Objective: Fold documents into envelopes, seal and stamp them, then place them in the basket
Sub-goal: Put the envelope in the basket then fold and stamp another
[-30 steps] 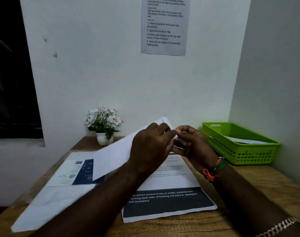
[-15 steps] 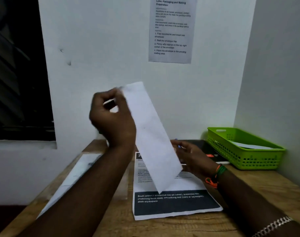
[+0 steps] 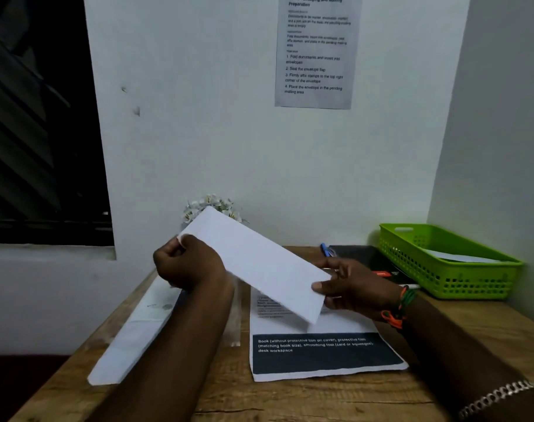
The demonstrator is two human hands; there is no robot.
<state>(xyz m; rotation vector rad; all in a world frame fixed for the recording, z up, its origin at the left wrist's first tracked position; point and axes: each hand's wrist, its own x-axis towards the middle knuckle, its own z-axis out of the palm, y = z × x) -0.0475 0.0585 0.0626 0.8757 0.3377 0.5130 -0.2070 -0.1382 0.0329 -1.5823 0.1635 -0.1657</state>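
Leftmost, a long white folded sheet lies slantwise along the table's left edge, its near end close to the near-left corner. Next, the left hand, fingers curled, pinches the upper-left end of a white envelope held in the air above the table's middle, tilted down to the right. Behind it, at the far edge against the wall, white flowers show partly above the envelope. Below the envelope, a printed document with a dark lower band lies flat at mid-table; bare wood lies open between it and the near edge. The right hand holds the envelope's lower-right end, thumb on the front face, fingers behind; wrist with orange and green threads. Further back, a blue pen and a dark book rest near the far edge, the book touching or just beside the basket. Rightmost, a green perforated basket sits at the far-right corner beside the side wall, holding white paper, probably an envelope, lying flat inside. On the wall above, a printed instruction sheet.
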